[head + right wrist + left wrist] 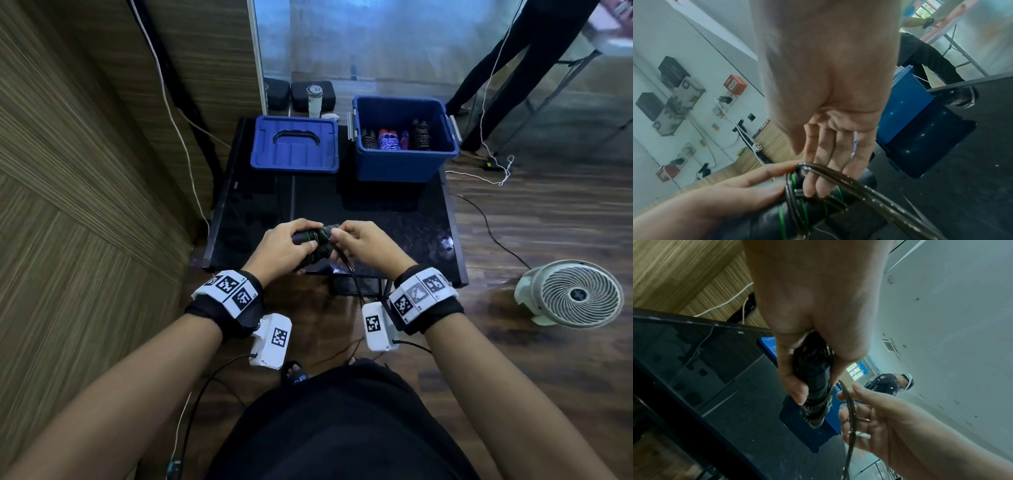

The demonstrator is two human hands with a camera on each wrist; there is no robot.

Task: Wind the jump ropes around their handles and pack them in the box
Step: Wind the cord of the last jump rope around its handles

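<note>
**Fig.: Rope being wrapped on paired handles, near table edge**

Both hands work just above the near edge of the black table (394, 219). L hand (284, 245) has fingers and thumb curled round the black handles (310, 237) w/ green rings, held together as one bundle; thumb lies across the top. In the L wrist view the handles (813, 381) point down and away from the palm, w/ several turns of dark rope (850, 404) already round them.

R hand (370, 245) sits just beside the handle tips, thumb and forefinger pinching the rope (351, 274); other fingers loosely curled. In the R wrist view the rope (859, 183) loops over the fingers (824, 162), which rest on the handles (797, 209); how tightly they close there is hard to tell owing to blur. The free length hangs from the R hand past the table edge toward the floor.

At the far side of the table: open blue box (404, 161) on the R, holding approx. four wound ropes (394, 138) standing side by side (black, purple-white, a red-blue one, black). Blue lid (295, 145) lies flat just L of the box, handle up, not touching it.

Off-table: white fan (570, 293) on the floor at R; a second person's dark trouser legs (513, 65) at far R.
</note>
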